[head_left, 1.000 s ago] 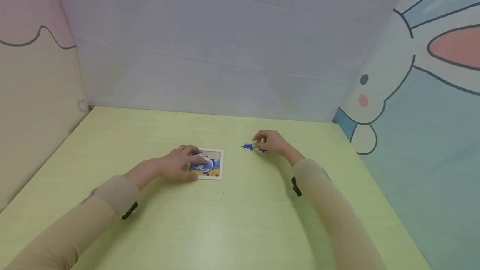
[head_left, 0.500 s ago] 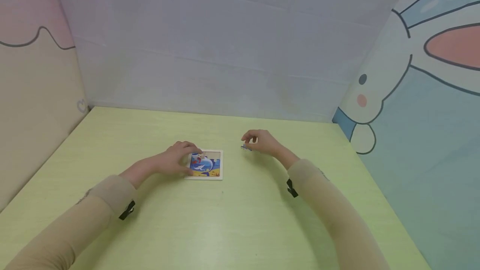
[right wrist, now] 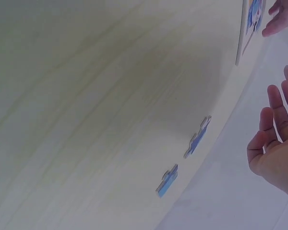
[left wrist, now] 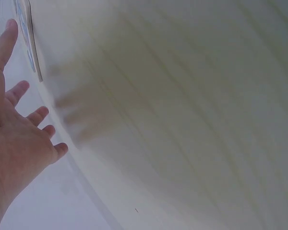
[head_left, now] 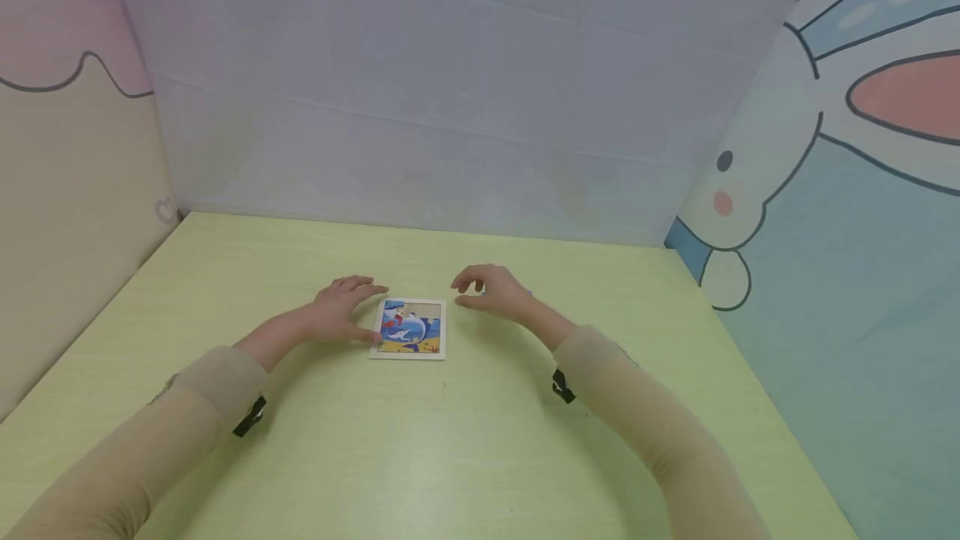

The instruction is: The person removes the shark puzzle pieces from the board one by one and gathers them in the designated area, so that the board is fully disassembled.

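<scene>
A jigsaw puzzle in a white-rimmed tray (head_left: 444,333) lies on the table, showing a dolphin sea scene, with a bare beige patch at its upper right. My left hand (head_left: 335,312) is spread at the tray's left side, its thumb over or on the rim. My right hand (head_left: 495,294) hovers just right of the tray, fingers loosely curved and apart from the thumb, nothing visible between them. In the right wrist view, two loose blue puzzle pieces, one larger piece (right wrist: 198,138) and one smaller piece (right wrist: 167,180), lie on the table; in the head view the hand mostly hides them.
The pale yellow-green table (head_left: 420,440) stretches around the tray. A plain whitish wall (head_left: 420,90) rises behind it. Side walls carry cartoon drawings, including a rabbit (head_left: 750,182) on the right.
My right hand has moved left from the loose pieces toward the tray. My left hand has drawn back leftward off the puzzle picture, uncovering it.
</scene>
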Available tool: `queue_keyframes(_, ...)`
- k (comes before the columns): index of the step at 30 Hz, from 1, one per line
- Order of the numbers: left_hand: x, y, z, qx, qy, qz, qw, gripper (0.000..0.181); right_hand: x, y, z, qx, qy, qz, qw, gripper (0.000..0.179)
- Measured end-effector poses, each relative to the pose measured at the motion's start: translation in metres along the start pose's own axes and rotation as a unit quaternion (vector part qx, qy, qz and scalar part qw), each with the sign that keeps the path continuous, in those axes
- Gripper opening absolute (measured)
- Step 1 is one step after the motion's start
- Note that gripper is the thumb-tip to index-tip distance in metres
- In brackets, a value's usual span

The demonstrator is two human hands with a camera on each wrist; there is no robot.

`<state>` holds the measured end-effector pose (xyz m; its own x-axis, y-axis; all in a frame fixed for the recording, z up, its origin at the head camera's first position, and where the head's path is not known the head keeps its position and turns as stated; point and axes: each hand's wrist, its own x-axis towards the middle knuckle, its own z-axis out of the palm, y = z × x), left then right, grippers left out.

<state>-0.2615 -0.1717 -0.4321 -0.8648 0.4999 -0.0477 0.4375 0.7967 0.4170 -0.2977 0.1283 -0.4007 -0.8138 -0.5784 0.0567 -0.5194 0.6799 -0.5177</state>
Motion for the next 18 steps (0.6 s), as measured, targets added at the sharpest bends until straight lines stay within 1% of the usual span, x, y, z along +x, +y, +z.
queue_keyframes(3,-0.001,-0.002,0.001,0.004,-0.014,0.003,0.9999,0.089,0.003,-0.006,0.006,-0.002,-0.004,0.003,1.0000,0.025)
queue_keyframes(6,-0.003,-0.002,0.001,0.011,-0.020,0.007,0.9997,0.087,0.008,-0.011,0.014,0.005,-0.012,0.010,0.9999,0.024)
queue_keyframes(9,-0.005,-0.001,0.000,0.012,-0.020,0.012,0.9997,0.085,0.013,-0.016,0.022,0.016,-0.026,0.020,0.9993,0.025)
queue_keyframes(11,-0.005,-0.001,-0.001,0.012,-0.019,0.014,0.9997,0.084,0.016,-0.020,0.028,0.020,-0.035,0.019,0.9990,0.025)
queue_keyframes(18,-0.005,-0.002,-0.004,0.018,-0.014,0.023,0.9995,0.081,0.033,-0.033,0.043,0.011,-0.066,0.018,0.9976,0.029)
